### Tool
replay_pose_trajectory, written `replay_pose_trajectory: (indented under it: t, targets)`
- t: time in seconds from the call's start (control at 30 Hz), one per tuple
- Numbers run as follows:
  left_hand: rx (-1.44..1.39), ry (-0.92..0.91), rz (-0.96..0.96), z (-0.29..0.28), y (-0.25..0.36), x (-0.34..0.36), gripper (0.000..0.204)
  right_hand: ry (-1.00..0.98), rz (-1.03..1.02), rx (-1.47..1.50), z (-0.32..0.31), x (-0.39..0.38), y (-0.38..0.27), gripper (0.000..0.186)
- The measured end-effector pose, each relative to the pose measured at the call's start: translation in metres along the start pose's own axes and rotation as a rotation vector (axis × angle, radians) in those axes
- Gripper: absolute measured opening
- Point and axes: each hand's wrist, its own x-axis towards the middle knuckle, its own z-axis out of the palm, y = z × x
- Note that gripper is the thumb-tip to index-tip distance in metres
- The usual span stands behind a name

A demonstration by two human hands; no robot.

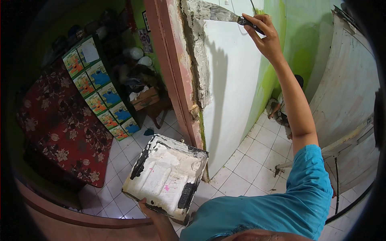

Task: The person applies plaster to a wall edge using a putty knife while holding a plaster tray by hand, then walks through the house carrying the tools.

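Note:
My raised right hand (265, 38) grips the dark handle of a putty knife (221, 14). The knife's blade, smeared with white filler, lies against the rough plaster strip (201, 60) along the top of the wall's edge. Low in front of me, my left hand (148, 209) holds a paint tray (187, 196) by its near edge, with only the thumb plainly showing and the other fingers hidden beneath. Black surface shows through in patches on the tray, and white material with a small pink mark coats its inside.
A reddish-brown door frame (171, 72) stands beside the plastered edge, with a dark gap between. Leftward are a drawer cabinet (96, 88) with cartoon fronts and a red floral cover (64, 132). To the right, a pale panel (341, 80) leans above the tiled floor (249, 168).

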Motion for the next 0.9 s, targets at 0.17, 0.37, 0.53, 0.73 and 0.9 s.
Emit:
replay_pose_trajectory:
  t: [0.17, 0.37, 0.53, 0.73, 0.9]
  targets:
    - [-0.018, -0.028, -0.042, -0.021, 0.004, 0.015, 0.081, -0.019, -0.214, -0.191, 0.006, 0.014, -0.022, 0.038]
    - [-0.008, -0.030, -0.074, -0.014, 0.021, 0.019, 0.086, -0.070, -0.347, -0.468, 0.004, 0.034, -0.055, 0.033]
    - [-0.052, -0.075, -0.162, -0.013, 0.035, 0.023, 0.090, -0.055, -0.472, -0.564, 0.005, 0.062, -0.086, 0.040]
    - [-0.118, -0.087, -0.183, -0.051, 0.042, 0.040, 0.089, -0.030, -0.372, -0.573, 0.007, 0.081, -0.116, 0.027]
    - [-0.080, -0.105, -0.158, -0.043, 0.048, 0.038, 0.086, -0.074, -0.397, -0.587, 0.014, 0.065, -0.125, 0.027]
